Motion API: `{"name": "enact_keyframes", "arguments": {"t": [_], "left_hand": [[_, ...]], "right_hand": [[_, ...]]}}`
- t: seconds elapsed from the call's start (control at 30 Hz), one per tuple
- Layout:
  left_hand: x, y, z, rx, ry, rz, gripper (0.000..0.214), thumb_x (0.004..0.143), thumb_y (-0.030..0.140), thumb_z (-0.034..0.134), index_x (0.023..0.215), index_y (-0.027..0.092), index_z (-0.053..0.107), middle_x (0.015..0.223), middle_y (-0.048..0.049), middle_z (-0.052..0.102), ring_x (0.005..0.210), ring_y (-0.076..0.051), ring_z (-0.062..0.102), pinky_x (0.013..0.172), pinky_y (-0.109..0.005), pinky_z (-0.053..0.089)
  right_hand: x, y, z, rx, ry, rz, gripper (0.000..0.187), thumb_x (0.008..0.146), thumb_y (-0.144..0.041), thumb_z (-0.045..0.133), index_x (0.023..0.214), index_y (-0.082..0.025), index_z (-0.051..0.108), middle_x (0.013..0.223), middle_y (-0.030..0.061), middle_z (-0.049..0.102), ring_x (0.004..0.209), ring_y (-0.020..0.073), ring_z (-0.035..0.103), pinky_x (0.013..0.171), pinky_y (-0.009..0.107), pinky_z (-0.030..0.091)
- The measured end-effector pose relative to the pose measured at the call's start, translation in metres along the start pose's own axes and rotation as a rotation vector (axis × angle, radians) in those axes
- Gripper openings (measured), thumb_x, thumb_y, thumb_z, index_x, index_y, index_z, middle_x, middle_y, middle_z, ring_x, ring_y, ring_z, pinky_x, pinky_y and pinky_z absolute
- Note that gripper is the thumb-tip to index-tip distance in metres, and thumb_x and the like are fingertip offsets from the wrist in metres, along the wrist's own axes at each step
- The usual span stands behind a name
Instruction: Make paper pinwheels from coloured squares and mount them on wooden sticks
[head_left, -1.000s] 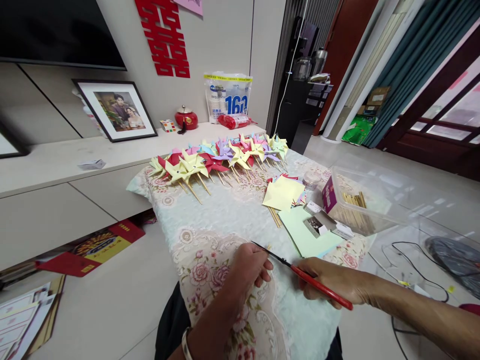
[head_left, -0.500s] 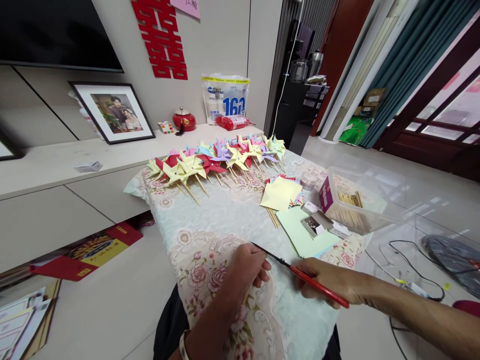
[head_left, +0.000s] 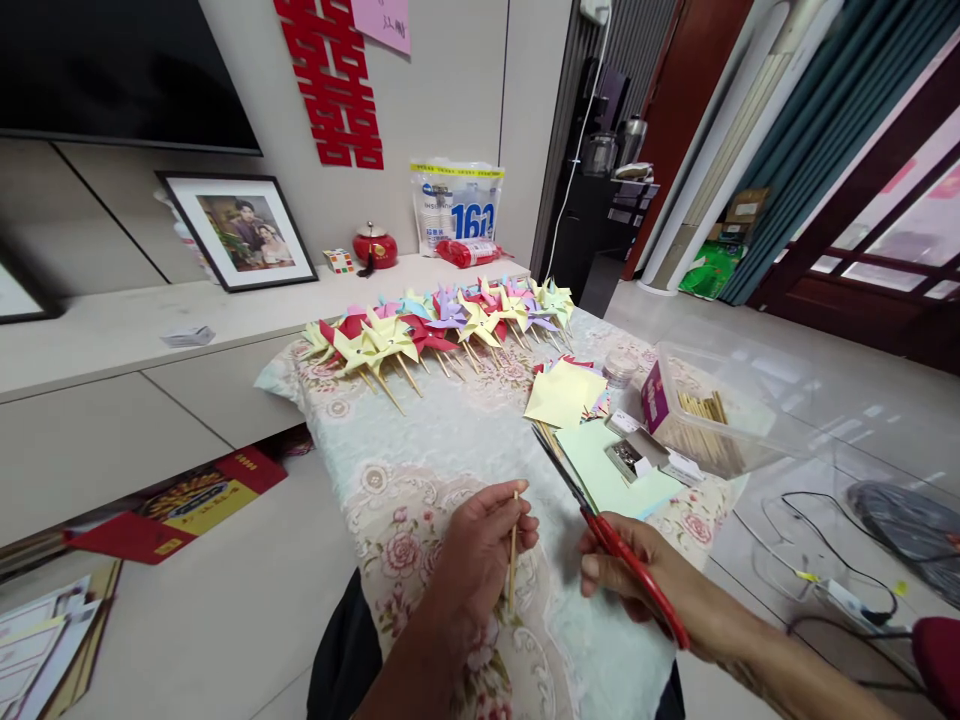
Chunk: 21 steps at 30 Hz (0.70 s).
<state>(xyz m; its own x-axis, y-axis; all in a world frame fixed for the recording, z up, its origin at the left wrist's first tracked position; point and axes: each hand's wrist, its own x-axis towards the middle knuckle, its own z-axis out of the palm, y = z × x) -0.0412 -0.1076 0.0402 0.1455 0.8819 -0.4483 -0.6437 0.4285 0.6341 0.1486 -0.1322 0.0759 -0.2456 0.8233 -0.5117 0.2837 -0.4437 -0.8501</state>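
Note:
My left hand (head_left: 476,555) is closed around a thin wooden stick (head_left: 514,552), held nearly upright over the flowered tablecloth (head_left: 442,445). My right hand (head_left: 645,585) grips red-handled scissors (head_left: 600,525), their dark blades pointing up and away toward the paper squares. A row of several paper pinwheels (head_left: 439,325) on sticks lies across the far end of the table. Yellow and green paper squares (head_left: 577,420) lie to the right of the middle, just beyond the scissor tips.
A clear plastic box (head_left: 716,415) holding wooden sticks sits at the table's right edge, beside small boxes (head_left: 637,450) and a small round jar (head_left: 620,367). A low cabinet (head_left: 150,330) runs along the left with a framed photo (head_left: 244,230). Cables (head_left: 840,570) trail on the floor right.
The scissors have swung away from my left hand, blades now pointing up toward the paper. My left hand has turned so the wooden stick stands upright and visible.

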Motion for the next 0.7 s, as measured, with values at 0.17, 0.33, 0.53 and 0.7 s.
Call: {"name": "enact_keyframes", "arguments": {"t": [0.17,0.33,0.53,0.7], "left_hand": [[-0.004,0.001,0.002,-0.186,-0.04,0.019,0.045,0.051,0.018,0.093,0.089,0.011,0.07,0.073,-0.0025,0.07,0.07,-0.015,0.069,0.078,-0.031,0.058],[-0.011,-0.001,0.005,-0.228,-0.011,0.06,0.042,0.05,0.015,0.094,0.086,0.012,0.071,0.075,-0.0025,0.072,0.074,-0.015,0.071,0.084,-0.031,0.058],[-0.016,0.001,0.01,-0.227,0.006,0.104,0.04,0.051,0.018,0.094,0.082,0.013,0.069,0.075,-0.0032,0.072,0.075,-0.017,0.072,0.086,-0.036,0.059],[-0.016,0.003,0.008,-0.238,0.009,0.129,0.039,0.051,0.016,0.093,0.079,0.014,0.065,0.077,-0.0036,0.072,0.078,-0.018,0.072,0.091,-0.041,0.057]], "right_hand": [[0.005,0.013,0.029,0.126,0.094,-0.159,0.045,0.064,-0.051,0.082,0.076,-0.019,0.052,0.067,-0.0032,0.055,0.057,0.0091,0.039,0.05,0.022,0.029],[0.008,0.016,0.039,0.213,0.063,-0.151,0.045,0.065,-0.052,0.081,0.082,-0.019,0.055,0.075,0.0004,0.063,0.056,0.0087,0.039,0.049,0.022,0.026],[0.012,0.016,0.038,0.243,0.271,-0.227,0.041,0.058,-0.034,0.088,0.072,-0.019,0.053,0.064,-0.0068,0.045,0.059,0.0093,0.038,0.054,0.021,0.032],[0.012,0.015,0.037,0.282,0.233,-0.178,0.042,0.056,-0.034,0.089,0.078,-0.02,0.055,0.064,-0.007,0.045,0.055,0.008,0.035,0.049,0.02,0.026]]}}
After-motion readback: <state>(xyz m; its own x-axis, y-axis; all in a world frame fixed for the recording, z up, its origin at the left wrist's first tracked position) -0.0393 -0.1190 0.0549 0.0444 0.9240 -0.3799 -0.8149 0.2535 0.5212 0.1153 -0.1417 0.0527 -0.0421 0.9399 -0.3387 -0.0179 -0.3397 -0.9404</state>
